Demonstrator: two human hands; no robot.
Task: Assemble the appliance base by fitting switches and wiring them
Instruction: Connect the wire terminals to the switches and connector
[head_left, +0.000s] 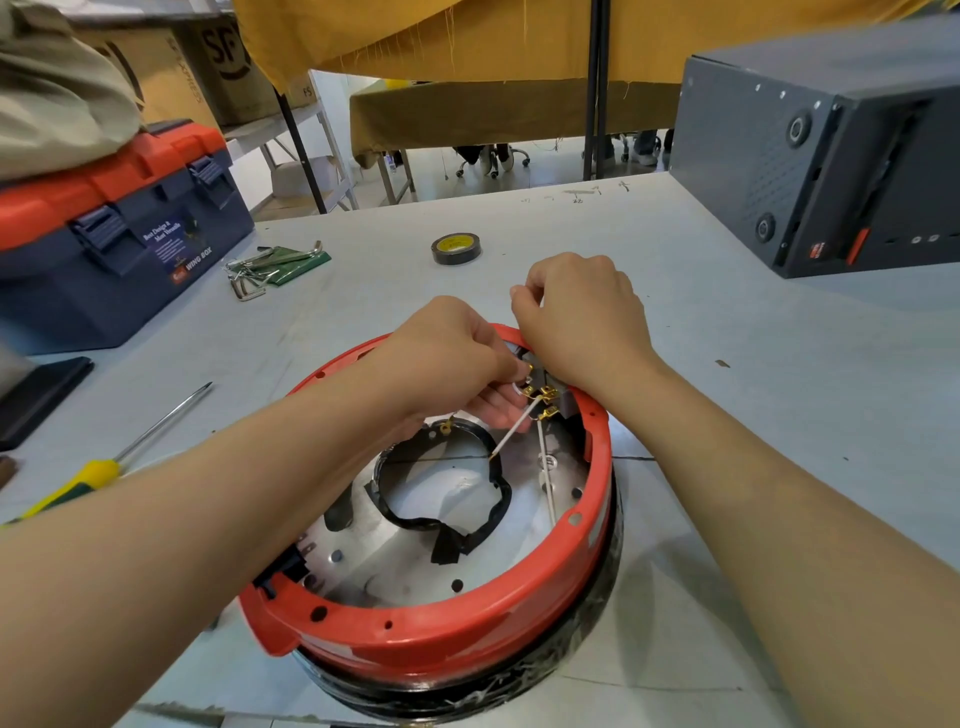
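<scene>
1. Your head camera looks forward and down, close over the round red plastic appliance base (441, 631) on the pale grey table (727, 338).
2. It is wide-angle (edges bend), reaching the far yellow cloth (493, 47).

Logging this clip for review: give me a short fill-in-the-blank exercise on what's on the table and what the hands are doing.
1. Both hands work at the far rim of the round ____ appliance base.
2. The left hand pinches a thin ____ wire by the brass terminals.
3. The roll of tape lies ____ the hands on the table.
4. The screwdriver lies to the ____ of the base.

Missing words: red; white; beyond; left
</scene>
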